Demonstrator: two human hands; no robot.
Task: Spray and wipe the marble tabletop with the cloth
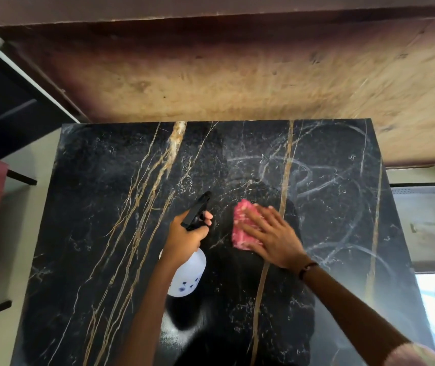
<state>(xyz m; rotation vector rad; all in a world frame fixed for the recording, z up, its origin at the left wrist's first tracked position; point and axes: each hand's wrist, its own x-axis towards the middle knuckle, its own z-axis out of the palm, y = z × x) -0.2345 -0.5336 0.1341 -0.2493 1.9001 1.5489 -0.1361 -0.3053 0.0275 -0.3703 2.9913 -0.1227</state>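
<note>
Cloth (245, 225), pink and folded, flat on the black marble surface (105, 233) near the middle, pinned under the right hand (271, 236) with fingers spread wide on top. Left hand (184, 237) just beside it, wrapped around the spray bottle (188, 276), black nozzle aimed away. Swirly wet streaks off to the right.

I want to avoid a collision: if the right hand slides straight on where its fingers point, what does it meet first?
Probably nothing: beyond the right hand and its pink cloth lies bare marble tabletop.
</note>
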